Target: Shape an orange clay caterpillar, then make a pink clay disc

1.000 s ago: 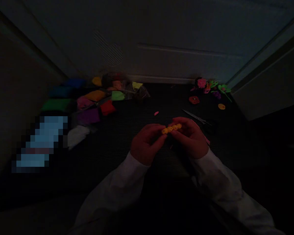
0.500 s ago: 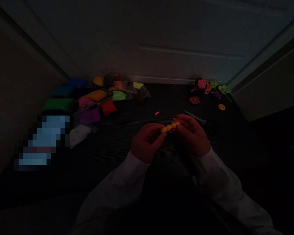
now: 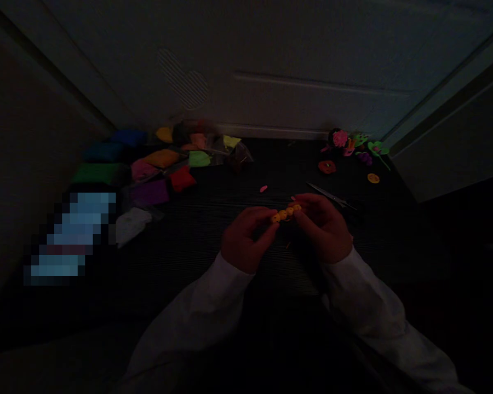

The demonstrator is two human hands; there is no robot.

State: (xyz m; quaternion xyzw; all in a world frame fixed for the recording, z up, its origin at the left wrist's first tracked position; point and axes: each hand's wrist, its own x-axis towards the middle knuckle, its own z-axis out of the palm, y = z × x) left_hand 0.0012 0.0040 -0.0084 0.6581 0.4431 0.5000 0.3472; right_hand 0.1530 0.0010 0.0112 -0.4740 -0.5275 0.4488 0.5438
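Yellow row [image 3: 286, 214]: four joined balls, which I see held above the worktop [image 3: 197, 235], between its left and right edges.
Left hand [image 3: 245, 243]: thumb and fingers pinching the row's left end.
Right hand [image 3: 326, 232]: pinching the right end.
Pink scrap [image 3: 263, 189]: just beyond the hands, toward the far edge.
Scissors [image 3: 325, 191]: beyond the right hand; I can't make out the handles clearly.
Far right corner: pink flower [image 3: 339, 138], green flower [image 3: 378, 148].
Far left corner: coloured packets, a blue one [image 3: 128, 137] among them.
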